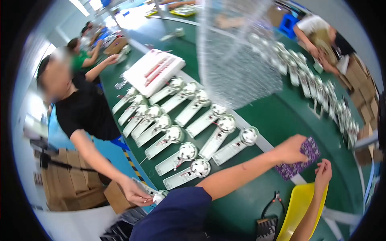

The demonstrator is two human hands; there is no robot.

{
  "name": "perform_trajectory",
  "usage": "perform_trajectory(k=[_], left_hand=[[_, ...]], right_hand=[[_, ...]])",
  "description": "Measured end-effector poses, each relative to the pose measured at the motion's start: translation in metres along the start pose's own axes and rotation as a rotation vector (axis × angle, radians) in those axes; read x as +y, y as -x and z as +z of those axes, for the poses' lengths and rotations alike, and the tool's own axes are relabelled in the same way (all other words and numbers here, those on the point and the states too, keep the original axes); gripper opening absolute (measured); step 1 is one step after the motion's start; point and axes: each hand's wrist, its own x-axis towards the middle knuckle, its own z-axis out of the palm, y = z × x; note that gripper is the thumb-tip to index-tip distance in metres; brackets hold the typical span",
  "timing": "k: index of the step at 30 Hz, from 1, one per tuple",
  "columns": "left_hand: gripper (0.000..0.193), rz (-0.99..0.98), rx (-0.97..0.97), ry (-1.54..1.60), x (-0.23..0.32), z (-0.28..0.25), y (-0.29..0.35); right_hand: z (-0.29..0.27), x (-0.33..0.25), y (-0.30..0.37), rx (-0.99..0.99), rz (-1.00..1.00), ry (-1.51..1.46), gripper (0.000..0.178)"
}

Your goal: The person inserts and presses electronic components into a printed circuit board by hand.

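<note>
My left hand is closed on a purple panel that looks like a sheet of small circuit boards. It grips the panel near its upper part, above the green table. Just right of the panel is my right hand, empty as far as I can see, with its fingers raised and slightly bent. My right forearm crosses a yellow tray. Beside the tray lie cutting pliers and a small dark box.
Rows of white handles with round fan heads cover the table's left side. Behind them sits a white foam block bearing red strips. A clear plastic sheet hangs ahead. More fan units line the right. A co-worker's hand is at lower left.
</note>
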Motion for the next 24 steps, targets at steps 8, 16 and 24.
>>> perform_trajectory(k=[8,16,24], left_hand=[[0.032,-0.057,0.026,0.084,0.01,-0.005,0.008],[0.026,-0.103,0.06,0.325,0.007,0.017,-0.001],[0.047,-0.129,0.059,0.471,0.027,0.047,0.018]], right_hand=[[0.017,-0.043,0.012,0.209,-0.242,0.085,0.035],[0.0,-0.047,0.012,0.156,-0.597,-0.112,0.014],[-0.021,-0.122,0.059,-0.196,0.286,-0.653,0.052]])
